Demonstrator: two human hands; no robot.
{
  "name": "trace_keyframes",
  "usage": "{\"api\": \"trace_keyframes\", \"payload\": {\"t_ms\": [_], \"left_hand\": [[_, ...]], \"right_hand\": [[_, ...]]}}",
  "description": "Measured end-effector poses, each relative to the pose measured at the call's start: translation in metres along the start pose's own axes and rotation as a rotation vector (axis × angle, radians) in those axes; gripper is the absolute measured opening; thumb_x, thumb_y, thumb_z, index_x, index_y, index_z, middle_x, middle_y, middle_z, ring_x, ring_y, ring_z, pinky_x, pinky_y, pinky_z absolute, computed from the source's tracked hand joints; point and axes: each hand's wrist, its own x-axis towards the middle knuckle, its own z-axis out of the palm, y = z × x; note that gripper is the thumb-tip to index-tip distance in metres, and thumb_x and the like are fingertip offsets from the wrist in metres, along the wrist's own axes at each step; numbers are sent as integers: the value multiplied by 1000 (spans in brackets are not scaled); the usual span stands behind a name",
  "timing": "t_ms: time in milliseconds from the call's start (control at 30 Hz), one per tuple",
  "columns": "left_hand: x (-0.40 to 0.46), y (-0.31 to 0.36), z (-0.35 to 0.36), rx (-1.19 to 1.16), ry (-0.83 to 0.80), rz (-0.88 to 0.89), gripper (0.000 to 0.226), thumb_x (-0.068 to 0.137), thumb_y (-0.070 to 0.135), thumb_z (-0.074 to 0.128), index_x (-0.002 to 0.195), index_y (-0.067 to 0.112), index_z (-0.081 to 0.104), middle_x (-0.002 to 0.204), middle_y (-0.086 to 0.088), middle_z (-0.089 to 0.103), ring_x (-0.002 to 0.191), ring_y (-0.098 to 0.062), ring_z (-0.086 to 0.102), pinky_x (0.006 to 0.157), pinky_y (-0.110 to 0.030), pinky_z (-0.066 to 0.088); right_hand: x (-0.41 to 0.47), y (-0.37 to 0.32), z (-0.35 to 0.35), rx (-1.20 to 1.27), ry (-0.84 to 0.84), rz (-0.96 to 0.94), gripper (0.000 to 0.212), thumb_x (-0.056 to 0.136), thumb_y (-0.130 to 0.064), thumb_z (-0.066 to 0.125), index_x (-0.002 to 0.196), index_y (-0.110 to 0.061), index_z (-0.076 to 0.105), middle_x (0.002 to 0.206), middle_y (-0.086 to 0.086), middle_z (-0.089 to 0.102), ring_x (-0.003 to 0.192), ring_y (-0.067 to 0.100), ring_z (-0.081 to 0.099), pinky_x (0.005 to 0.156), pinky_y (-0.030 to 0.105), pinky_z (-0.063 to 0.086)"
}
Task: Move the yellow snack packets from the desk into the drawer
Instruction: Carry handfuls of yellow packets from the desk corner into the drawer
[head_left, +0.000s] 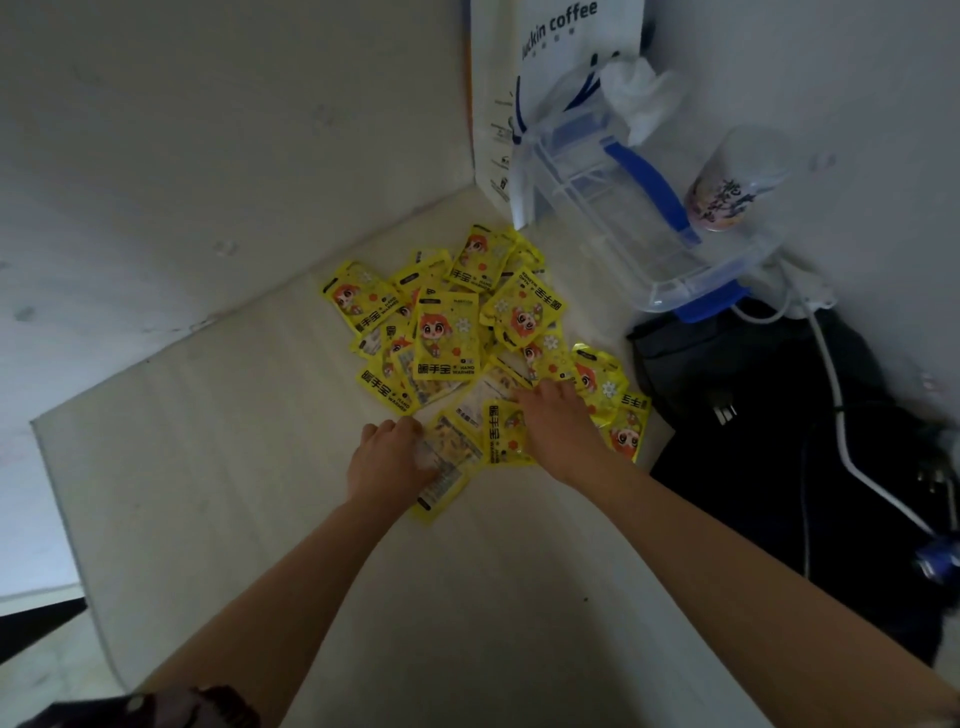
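- Here, at the far left, the pale desk (218, 467) runs into a corner of plain walls; its left edge is cut off by the frame.
- The left hand (387, 462) rests on a packet lying face-down at the near edge of the heap, fingers curled over it; whether it truly pinches the packet I cannot tell.
- The yellow packets (447, 338) lie in one loose, overlapping pile on the desk, some face-up with a cartoon figure, some face-down. Too many overlap for a sure count; well over a dozen show.
- The right hand (558, 421) lies flat, palm down on the pile's right side, fingers spread and relaxed, gripping nothing.
- Behind the pile, one white paper bag (519, 104) stands against the wall; its contents are hidden.
- One clear plastic box (623, 208) with blue clips lies tipped on its side, crumpled white plastic at its top end.
- One printed cup (722, 192) sits beside it, blurred.
- At the right, a black bag (753, 389) with white cables across it.
- No drawer shows.
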Motion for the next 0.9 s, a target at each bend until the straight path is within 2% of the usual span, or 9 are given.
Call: {"api": "trace_keyframes", "payload": {"t_ms": [300, 400, 467, 533, 633, 733, 767, 833, 900], "left_hand": [[-8, -2, -1, -106, -9, -1, 42, 77, 19, 70, 118, 13, 61, 112, -8, 57, 110, -27, 49, 86, -36, 45], [-8, 0, -7, -236, -18, -4, 23, 78, 14, 68, 100, 15, 60, 96, -8, 63, 84, -23, 58, 64, -30, 49], [-7, 4, -12, -295, -28, 5, 17, 80, 13, 66, 94, 16, 57, 90, -6, 63, 71, -18, 56, 49, -21, 41], [-4, 11, -17, -338, -27, 29, 18, 80, 13, 68, 95, 17, 59, 93, -5, 63, 74, -20, 57, 49, -21, 39], [3, 26, -25, -385, -2, 60, 27, 79, 13, 71, 104, 11, 63, 94, -4, 60, 81, -22, 54, 63, -25, 40], [12, 43, -29, -443, 8, 113, 16, 78, 10, 71, 82, 15, 57, 77, 3, 52, 77, -20, 48, 59, -24, 36], [15, 49, -30, -445, 10, 127, 21, 78, 9, 71, 76, 17, 52, 73, 3, 49, 74, -19, 45, 57, -25, 34], [21, 59, -29, -449, 7, 124, 25, 79, 8, 70, 71, 16, 47, 70, 0, 48, 69, -19, 43, 54, -27, 32], [27, 68, -26, -480, 3, 111, 31, 80, 7, 69, 65, 17, 44, 63, 1, 45, 62, -18, 41, 49, -26, 29]], "right_hand": [[-12, 1, -9, 10, 35, -5, 39, 88, -21, 56, 127, -16, 49, 125, 11, 46, 120, 34, 38, 100, 45, 33], [-19, 6, -13, 91, -11, 5, 36, 85, -25, 60, 118, -18, 50, 117, 7, 56, 115, 30, 47, 100, 45, 32], [-23, 12, -15, 222, -45, 40, 32, 82, -28, 64, 109, -18, 50, 109, 5, 61, 108, 29, 54, 97, 45, 38], [-29, 19, -18, 429, -53, 106, 36, 81, -30, 69, 109, -16, 52, 110, 6, 62, 103, 28, 58, 91, 45, 46], [-37, 31, -25, 658, 4, 211, 42, 80, -26, 74, 115, -11, 56, 110, 5, 65, 100, 25, 61, 85, 38, 52], [-43, 45, -28, 849, 72, 345, 24, 79, -15, 75, 97, -17, 59, 89, -6, 64, 90, 16, 59, 71, 22, 50], [-45, 51, -28, 905, 84, 404, 21, 79, -12, 75, 93, -16, 60, 86, -4, 64, 86, 17, 59, 64, 18, 48], [-47, 61, -23, 958, 114, 522, 25, 78, -13, 75, 100, -8, 64, 95, 6, 68, 86, 24, 64, 67, 25, 52], [-49, 68, -17, 960, 145, 603, 35, 77, -17, 76, 108, -6, 66, 103, 12, 70, 94, 30, 67, 81, 35, 54]]}}
